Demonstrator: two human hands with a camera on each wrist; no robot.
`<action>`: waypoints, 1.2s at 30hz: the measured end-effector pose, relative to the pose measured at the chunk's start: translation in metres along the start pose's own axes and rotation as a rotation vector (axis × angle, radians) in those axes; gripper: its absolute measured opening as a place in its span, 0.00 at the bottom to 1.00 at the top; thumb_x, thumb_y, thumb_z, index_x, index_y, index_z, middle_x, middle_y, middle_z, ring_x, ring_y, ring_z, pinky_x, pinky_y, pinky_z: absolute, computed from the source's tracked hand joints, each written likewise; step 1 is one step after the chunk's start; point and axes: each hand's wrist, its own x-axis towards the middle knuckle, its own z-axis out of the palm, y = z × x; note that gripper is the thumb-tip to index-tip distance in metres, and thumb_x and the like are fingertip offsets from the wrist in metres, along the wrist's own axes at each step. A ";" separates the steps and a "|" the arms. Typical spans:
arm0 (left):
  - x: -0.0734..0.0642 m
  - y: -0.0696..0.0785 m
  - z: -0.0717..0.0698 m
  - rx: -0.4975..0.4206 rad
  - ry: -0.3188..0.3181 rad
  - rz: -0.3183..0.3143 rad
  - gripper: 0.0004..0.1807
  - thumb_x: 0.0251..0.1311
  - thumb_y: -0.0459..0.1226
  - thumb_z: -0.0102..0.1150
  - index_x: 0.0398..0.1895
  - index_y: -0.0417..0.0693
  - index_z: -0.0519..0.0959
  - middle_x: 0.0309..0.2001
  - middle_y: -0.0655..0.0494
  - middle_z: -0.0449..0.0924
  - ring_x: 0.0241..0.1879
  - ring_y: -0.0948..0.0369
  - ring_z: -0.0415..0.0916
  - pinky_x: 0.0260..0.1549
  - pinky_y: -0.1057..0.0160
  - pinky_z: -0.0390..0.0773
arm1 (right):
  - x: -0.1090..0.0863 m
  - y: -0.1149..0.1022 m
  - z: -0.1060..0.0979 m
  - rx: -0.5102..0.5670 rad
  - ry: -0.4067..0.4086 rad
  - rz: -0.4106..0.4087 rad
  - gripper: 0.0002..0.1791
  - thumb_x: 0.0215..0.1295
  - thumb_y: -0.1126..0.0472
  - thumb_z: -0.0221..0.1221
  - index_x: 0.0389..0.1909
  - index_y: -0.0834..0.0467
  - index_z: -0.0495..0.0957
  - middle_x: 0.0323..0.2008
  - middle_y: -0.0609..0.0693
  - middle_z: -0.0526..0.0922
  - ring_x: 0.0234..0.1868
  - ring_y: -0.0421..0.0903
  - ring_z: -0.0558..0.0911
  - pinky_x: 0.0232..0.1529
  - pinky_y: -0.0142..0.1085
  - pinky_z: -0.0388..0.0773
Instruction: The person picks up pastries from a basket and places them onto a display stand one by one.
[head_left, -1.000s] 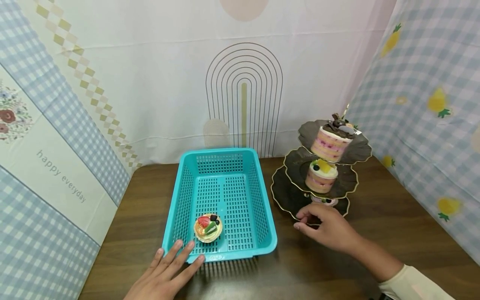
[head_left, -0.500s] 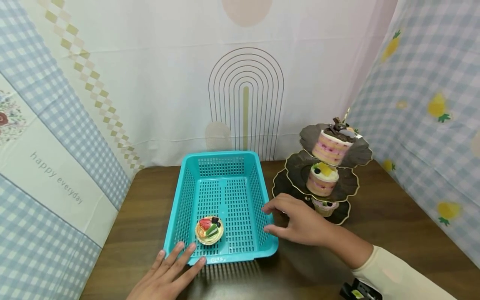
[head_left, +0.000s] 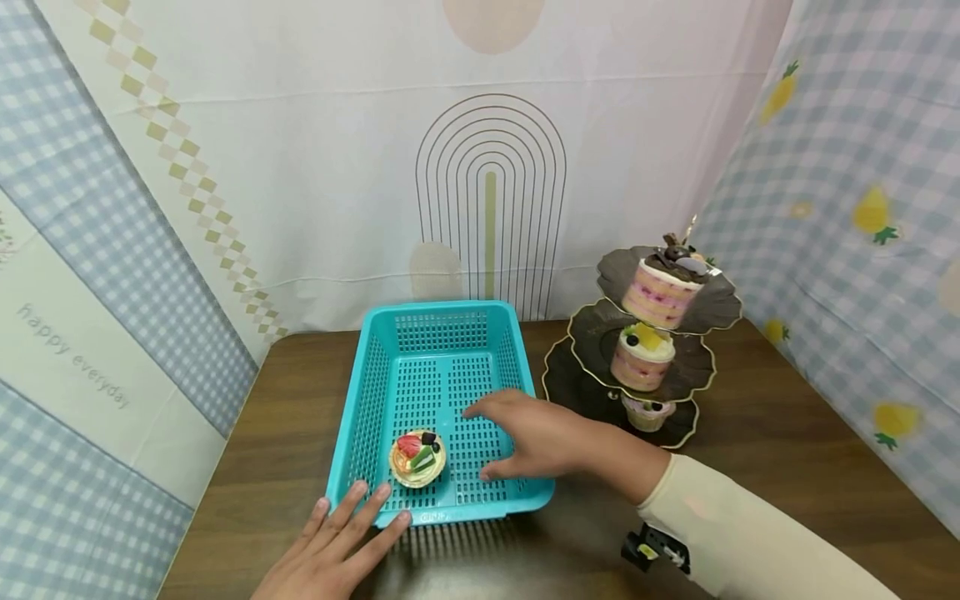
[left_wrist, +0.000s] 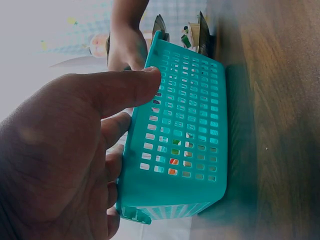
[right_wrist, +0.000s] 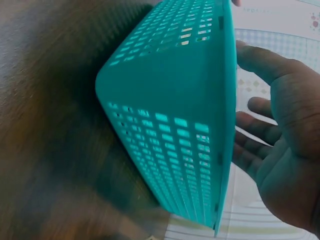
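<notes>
The left hand [head_left: 322,550] lies with straight, spread fingers at the near left corner of the teal plastic basket [head_left: 345,392]. In the left wrist view its thumb [left_wrist: 135,87] reaches to the rim. Over the basket's right side hovers the right hand [head_left: 536,433], thumb and fingers apart and holding nothing. A fruit tart [head_left: 417,458] topped with strawberry, kiwi and dark berries sits in the basket, left of the right hand's fingertips. The right wrist view has the right hand [right_wrist: 285,125] beyond the basket's rim [right_wrist: 229,100], its fingers loosely bent.
A three-tier stand of dark scalloped plates [head_left: 555,383] is right of the basket. It carries a chocolate-topped cake [head_left: 660,292], a mango-topped cake [head_left: 641,358] and a cupcake [head_left: 647,414]. Printed cloths [head_left: 337,167] enclose the brown wooden table [head_left: 292,400].
The right hand has moved left from the front of the stand to above the basket, uncovering the cupcake on the bottom plate. The left hand keeps its place at the basket corner.
</notes>
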 end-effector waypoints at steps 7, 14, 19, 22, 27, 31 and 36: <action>0.000 -0.001 -0.001 0.010 -0.011 -0.007 0.54 0.56 0.76 0.52 0.82 0.63 0.57 0.80 0.51 0.56 0.81 0.55 0.36 0.75 0.61 0.26 | 0.024 -0.005 0.012 -0.078 -0.093 0.039 0.45 0.60 0.42 0.72 0.74 0.55 0.68 0.70 0.52 0.72 0.73 0.51 0.67 0.69 0.47 0.69; 0.000 -0.002 -0.002 0.002 -0.015 -0.004 0.54 0.56 0.75 0.52 0.82 0.63 0.57 0.81 0.53 0.51 0.81 0.55 0.37 0.75 0.61 0.26 | 0.042 -0.007 0.023 -0.121 -0.169 0.091 0.47 0.59 0.39 0.72 0.75 0.55 0.66 0.72 0.52 0.70 0.74 0.50 0.66 0.68 0.45 0.70; 0.000 -0.002 -0.001 -0.003 -0.012 -0.001 0.53 0.57 0.75 0.51 0.82 0.63 0.57 0.81 0.52 0.53 0.81 0.55 0.37 0.75 0.61 0.26 | 0.052 -0.009 0.027 -0.145 -0.197 0.113 0.48 0.59 0.38 0.72 0.76 0.53 0.66 0.72 0.50 0.70 0.73 0.50 0.67 0.67 0.45 0.72; 0.000 -0.002 -0.001 -0.002 -0.009 0.000 0.53 0.57 0.75 0.51 0.82 0.63 0.57 0.81 0.51 0.53 0.81 0.55 0.37 0.75 0.61 0.26 | 0.057 -0.010 0.030 -0.154 -0.207 0.121 0.49 0.58 0.38 0.72 0.76 0.53 0.65 0.72 0.50 0.70 0.73 0.50 0.68 0.66 0.45 0.73; 0.001 -0.002 -0.001 -0.001 0.002 0.003 0.52 0.57 0.75 0.51 0.82 0.62 0.59 0.81 0.52 0.53 0.81 0.54 0.37 0.75 0.61 0.27 | 0.065 -0.009 0.036 -0.153 -0.218 0.127 0.49 0.58 0.39 0.73 0.76 0.54 0.64 0.72 0.52 0.70 0.72 0.50 0.69 0.66 0.44 0.73; 0.001 -0.001 -0.001 -0.015 0.008 0.001 0.51 0.58 0.75 0.51 0.81 0.62 0.60 0.81 0.52 0.52 0.81 0.54 0.37 0.75 0.61 0.27 | 0.071 -0.008 0.044 -0.173 -0.238 0.126 0.51 0.58 0.38 0.73 0.77 0.55 0.63 0.72 0.52 0.70 0.72 0.50 0.69 0.66 0.43 0.73; 0.000 0.000 -0.001 -0.027 0.016 -0.001 0.51 0.59 0.74 0.50 0.81 0.62 0.60 0.81 0.52 0.53 0.81 0.54 0.38 0.76 0.61 0.27 | 0.077 -0.010 0.050 -0.210 -0.240 0.127 0.52 0.56 0.39 0.74 0.77 0.55 0.64 0.70 0.52 0.72 0.70 0.49 0.71 0.64 0.42 0.74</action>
